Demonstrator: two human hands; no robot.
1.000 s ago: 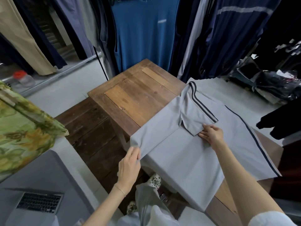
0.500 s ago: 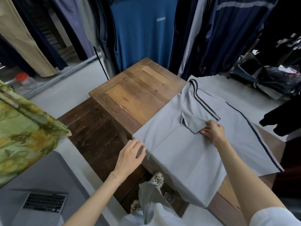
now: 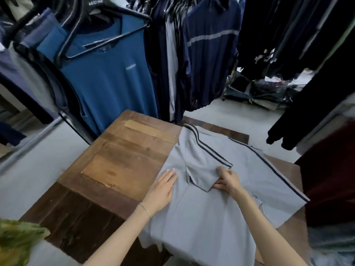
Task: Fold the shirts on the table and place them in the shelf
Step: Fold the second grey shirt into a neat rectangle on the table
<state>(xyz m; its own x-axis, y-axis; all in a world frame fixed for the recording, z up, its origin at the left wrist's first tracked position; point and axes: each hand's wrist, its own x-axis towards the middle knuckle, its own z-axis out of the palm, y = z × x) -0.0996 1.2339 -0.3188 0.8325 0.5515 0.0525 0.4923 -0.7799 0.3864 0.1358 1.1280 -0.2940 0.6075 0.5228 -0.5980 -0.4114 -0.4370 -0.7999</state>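
A light grey shirt [image 3: 201,214] with dark stripes lies spread on the right half of the wooden table [image 3: 123,162]. One sleeve is folded inward across its middle. My left hand [image 3: 162,191] lies flat with straight fingers on the shirt's left fold. At the tip of the folded sleeve, my right hand [image 3: 227,182] has its fingers curled and pinches the cloth. The shirt's lower hem hangs over the near table edge. No shelf is in view.
Hanging clothes crowd the far side: a blue T-shirt [image 3: 107,77] on a hanger and dark navy garments [image 3: 207,54]. Black clothing [image 3: 311,104] hangs at the right. Green patterned cloth [image 3: 17,240] sits at the lower left. Bagged stock [image 3: 269,91] lies on the floor behind.
My left hand let go of the shirt's left corner and moved up onto the fold, now lying flat. The camera tilted upward. My right hand stayed at the folded sleeve.
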